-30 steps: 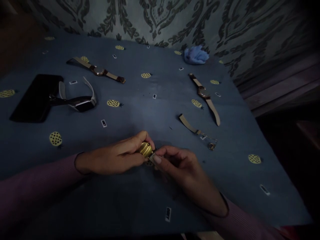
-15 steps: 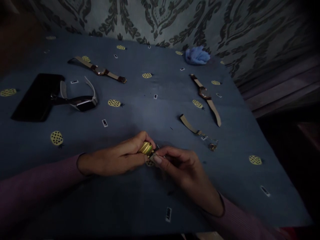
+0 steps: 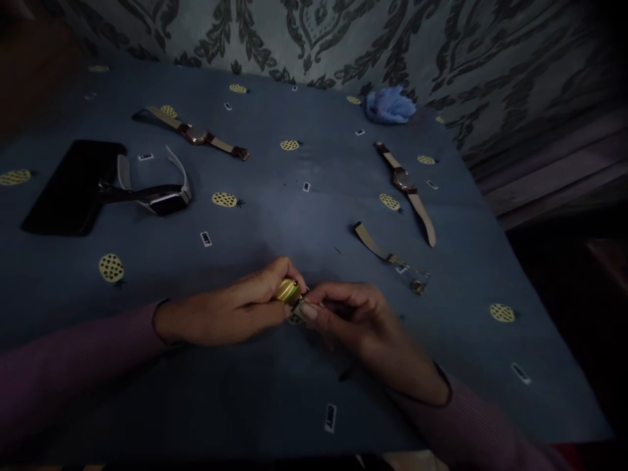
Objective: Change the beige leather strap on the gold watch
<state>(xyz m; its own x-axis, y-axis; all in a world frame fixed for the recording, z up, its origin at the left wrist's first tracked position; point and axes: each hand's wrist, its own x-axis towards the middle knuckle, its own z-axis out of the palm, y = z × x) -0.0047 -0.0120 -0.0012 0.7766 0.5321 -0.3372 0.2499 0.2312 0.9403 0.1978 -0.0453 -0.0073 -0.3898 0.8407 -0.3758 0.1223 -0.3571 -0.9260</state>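
My left hand is closed around a gold watch case, its back showing, just above the patterned tablecloth. My right hand pinches a short light piece, seemingly a watch strap end, between thumb and forefinger against the lug side of the case. A thin pin-like tip shows between both hands. The rest of what the right fingers hold is hidden beneath them. Beyond the right hand lies a loose beige strap piece, close to a small gold buckle.
A brown-strapped watch lies at the back left, another watch at the right. On the left are a black phone and a smartwatch. A crumpled blue cloth sits near the wall.
My right hand has shifted slightly, its wrist a little higher and to the right. Less of the thin pin shows between the hands. The left hand keeps its hold.
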